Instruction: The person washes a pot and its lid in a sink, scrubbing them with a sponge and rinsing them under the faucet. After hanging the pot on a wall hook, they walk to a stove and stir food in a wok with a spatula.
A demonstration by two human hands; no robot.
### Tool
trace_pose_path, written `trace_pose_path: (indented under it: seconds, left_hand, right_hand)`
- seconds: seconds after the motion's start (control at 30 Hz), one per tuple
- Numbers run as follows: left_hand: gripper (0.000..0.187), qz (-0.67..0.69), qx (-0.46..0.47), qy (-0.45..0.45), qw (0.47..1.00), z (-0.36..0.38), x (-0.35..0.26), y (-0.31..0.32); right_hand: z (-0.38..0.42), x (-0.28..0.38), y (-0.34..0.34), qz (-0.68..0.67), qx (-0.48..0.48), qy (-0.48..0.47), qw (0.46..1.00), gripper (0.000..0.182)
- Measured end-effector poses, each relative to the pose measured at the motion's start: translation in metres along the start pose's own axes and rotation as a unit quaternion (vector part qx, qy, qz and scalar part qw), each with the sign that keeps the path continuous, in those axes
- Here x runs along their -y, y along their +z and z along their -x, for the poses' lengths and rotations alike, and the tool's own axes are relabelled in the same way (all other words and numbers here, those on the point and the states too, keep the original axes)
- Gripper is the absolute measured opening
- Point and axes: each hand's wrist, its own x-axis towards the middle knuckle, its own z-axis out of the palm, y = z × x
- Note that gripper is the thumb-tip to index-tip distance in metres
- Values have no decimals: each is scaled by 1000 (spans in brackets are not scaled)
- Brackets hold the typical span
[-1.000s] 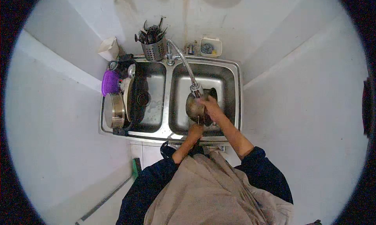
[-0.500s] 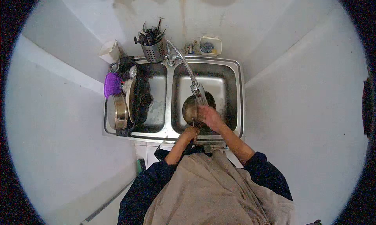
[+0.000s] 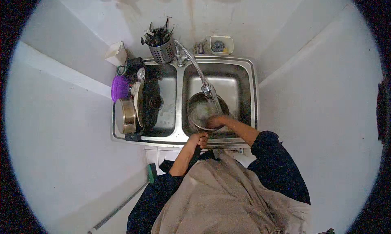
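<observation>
White walls [image 3: 309, 112], double steel sink [image 3: 179, 101]. Pan [image 3: 198, 110] in right basin [image 3: 240, 89], under running faucet [image 3: 207, 88]. Left hand [image 3: 198, 139] fisted round pan's handle; right hand [image 3: 216, 121] apart from it, at pan's near inside, blurred, grip unclear.

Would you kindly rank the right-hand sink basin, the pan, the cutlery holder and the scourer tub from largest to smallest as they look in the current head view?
1. Right-hand sink basin
2. Pan
3. Cutlery holder and scourer tub: counting the holder alone, these look too alike to rank.
</observation>
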Motion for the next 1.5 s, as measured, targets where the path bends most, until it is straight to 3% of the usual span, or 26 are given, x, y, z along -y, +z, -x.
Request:
trace_pose_path:
  seconds: [0.03,0.13,0.17,0.27,0.37,0.43,0.5,0.53,0.57,0.67,0.8,0.83,0.87,0.93,1.07,1.17,1.2,1.23,1.3,1.37,1.5]
  left_hand:
    - [16,-50,-42,22,998,6,2,5]
    - [15,-52,-45,35,997,19,11,29]
    - [17,-122,-66,60,988,26,11,42]
    - [20,-109,-26,50,992,7,10,25]
    - [21,-21,-11,43,999,-2,10,-3]
    - [21,-70,-38,51,995,6,11,9]
    - [21,-106,-56,57,991,19,9,29]
    - [21,-114,-61,58,990,24,8,42]
    - [21,-121,-66,59,989,27,7,49]
    - [21,-109,-144,78,980,24,2,48]
    - [19,-43,-61,31,997,11,5,17]
    - [19,-79,-36,48,995,14,7,23]
    - [19,-101,-46,54,992,16,7,30]
    - [19,-143,-68,67,985,21,4,45]
    - [18,-104,-101,53,988,8,1,15]
    - [17,-48,-60,32,997,8,6,11]
    - [16,-85,-71,51,993,13,5,20]
    - [16,-120,-83,69,987,23,5,38]
    - [16,-170,-122,72,975,20,4,48]
    - [15,-102,-89,65,989,8,4,29]
    - [14,-58,-44,44,996,-9,7,-7]
  right_hand:
    - [-3,0,-4,-21,50,20,998,32]
    - [-8,3,-9,-84,198,82,973,37]
    - [-5,7,-6,-139,212,68,965,37]
    - [10,25,31,-302,255,22,918,41]
    - [-1,-43,78,-73,307,-67,946,42]
    - [-6,-71,91,83,332,-124,931,44]
    - [-10,-32,94,-110,157,35,981,46]
    - [-7,-5,83,-204,64,115,970,48]
    - [-1,15,55,-346,143,120,919,43]
    - [22,-15,85,-211,313,-98,921,33]
    - [8,10,-5,-150,138,52,978,28]
    - [3,15,-17,-132,91,89,983,27]
    - [-14,-5,34,-132,90,91,983,27]
    - [-6,-11,152,-261,3,-15,965,54]
    - [5,-25,79,-105,-72,-67,990,46]
    - [6,-26,68,55,-146,-114,981,40]
    - [6,-26,67,109,-170,-129,971,38]
    - [-1,-35,133,-98,-172,-85,976,40]
    - [-6,-13,132,-99,-149,-71,981,41]
    - [36,-19,115,-100,-104,-47,988,42]
    - [25,-41,74,-97,-21,6,995,45]
